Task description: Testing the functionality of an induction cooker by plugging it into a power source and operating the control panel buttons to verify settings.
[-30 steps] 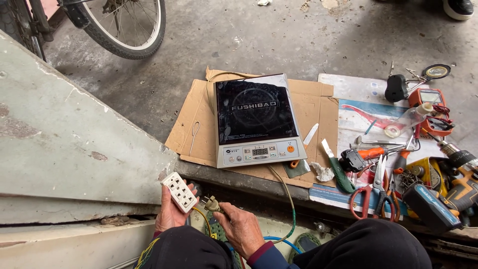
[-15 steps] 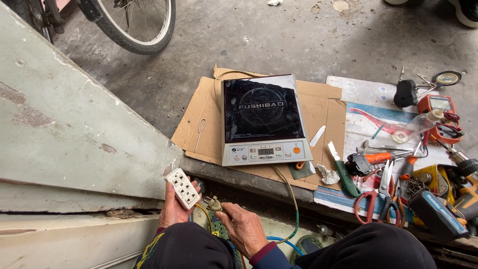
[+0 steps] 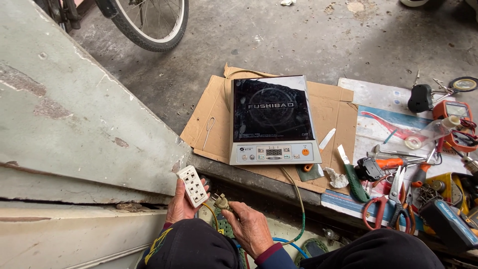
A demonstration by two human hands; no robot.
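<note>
Left hand (image 3: 180, 205): fingers curled around a white socket block (image 3: 193, 186), held tilted, face up, just above the knee. Right hand (image 3: 250, 228): thumb and fingertips pinching a plug (image 3: 220, 201), prongs aimed at the socket block, close beside it but not inserted. Cord (image 3: 295, 195): yellowish-green, running from the plug area up over the ledge edge to the front of the cooker. Induction cooker (image 3: 272, 119): flat, black glass top, silver control strip with a lit red display and an orange button, resting on flattened cardboard (image 3: 211, 119) on the concrete floor. Wire loop (image 3: 208, 130): thin, lying on the cardboard left of the cooker. Knife (image 3: 351, 174): green handle, pale blade, just right of the cooker, beside a crumpled white rag (image 3: 337, 178). Scissors (image 3: 388, 201): red handles, near the right edge of the ledge. Screwdriver (image 3: 396, 162): orange handle, above the scissors. Meter (image 3: 455, 122): red-orange case with leads, far right on a printed sheet (image 3: 378, 97). Tape roll (image 3: 412, 143): small, clear, left of the meter. Bicycle wheel (image 3: 152, 25): upper left, well apart from the hands. Slanted painted board (image 3: 69, 114): grey-green, chipped, filling the left side, edge touching the cardboard corner.
</note>
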